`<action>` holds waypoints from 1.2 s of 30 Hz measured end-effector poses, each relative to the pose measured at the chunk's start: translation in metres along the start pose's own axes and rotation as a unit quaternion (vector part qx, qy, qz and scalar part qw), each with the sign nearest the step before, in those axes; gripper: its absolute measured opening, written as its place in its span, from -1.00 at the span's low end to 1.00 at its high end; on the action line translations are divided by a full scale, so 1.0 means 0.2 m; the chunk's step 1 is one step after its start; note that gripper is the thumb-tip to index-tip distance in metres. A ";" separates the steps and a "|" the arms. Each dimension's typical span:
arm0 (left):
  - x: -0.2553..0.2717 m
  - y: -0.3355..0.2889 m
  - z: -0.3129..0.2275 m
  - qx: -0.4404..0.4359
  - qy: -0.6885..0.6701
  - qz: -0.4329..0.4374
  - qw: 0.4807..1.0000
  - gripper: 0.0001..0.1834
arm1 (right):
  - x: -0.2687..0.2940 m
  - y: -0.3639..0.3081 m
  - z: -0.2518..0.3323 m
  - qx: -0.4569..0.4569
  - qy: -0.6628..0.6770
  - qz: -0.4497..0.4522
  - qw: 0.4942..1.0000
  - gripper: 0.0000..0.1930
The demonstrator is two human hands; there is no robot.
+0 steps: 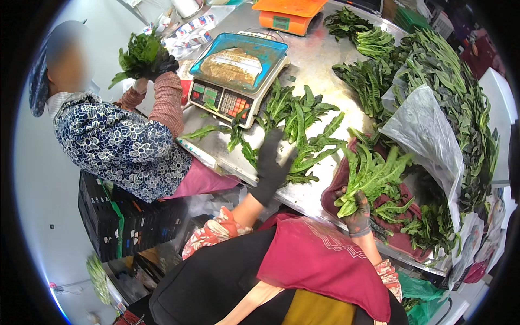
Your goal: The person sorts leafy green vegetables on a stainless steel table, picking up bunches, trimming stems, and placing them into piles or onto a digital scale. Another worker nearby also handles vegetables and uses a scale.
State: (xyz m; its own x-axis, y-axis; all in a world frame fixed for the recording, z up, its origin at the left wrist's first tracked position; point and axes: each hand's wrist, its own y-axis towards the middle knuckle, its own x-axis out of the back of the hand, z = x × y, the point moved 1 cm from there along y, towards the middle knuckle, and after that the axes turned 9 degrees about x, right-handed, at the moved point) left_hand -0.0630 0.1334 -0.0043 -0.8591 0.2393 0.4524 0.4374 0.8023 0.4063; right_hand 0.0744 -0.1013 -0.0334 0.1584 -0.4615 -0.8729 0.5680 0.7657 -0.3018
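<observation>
My left hand [272,165], in a black glove, reaches over the table's near edge with its fingers stretched and holds nothing that I can see. Its fingertips are at a loose spread of long green leaves [303,135]; whether they touch is unclear. Farther right, my right hand [356,218], in a soiled dark glove, is closed around the pale stem end of a bunch of leafy greens [374,172]. That bunch hangs above a dark red cloth [331,197], where more loose leaves [394,210] lie.
A scale [227,100] with a blue tray stands beyond my left hand, an orange scale [287,16] behind it. A large heap of greens [449,108] with clear plastic film [428,135] fills the right side. At left, a co-worker [119,141] holds greens [138,57]; black crates [124,216] are stacked below.
</observation>
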 end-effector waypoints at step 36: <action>-0.14 -0.20 -0.26 -0.190 -0.076 0.372 0.905 -0.41 | -0.05 0.09 -0.15 -0.045 -0.061 -0.013 0.997 -0.60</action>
State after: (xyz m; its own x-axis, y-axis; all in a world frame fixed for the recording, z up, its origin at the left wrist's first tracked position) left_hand -0.0424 0.0669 0.0085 -0.3034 0.7321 0.6099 0.9450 0.1489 0.2913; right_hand 0.0588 -0.0695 -0.0424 0.2449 -0.5279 -0.8132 0.4997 0.7875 -0.3607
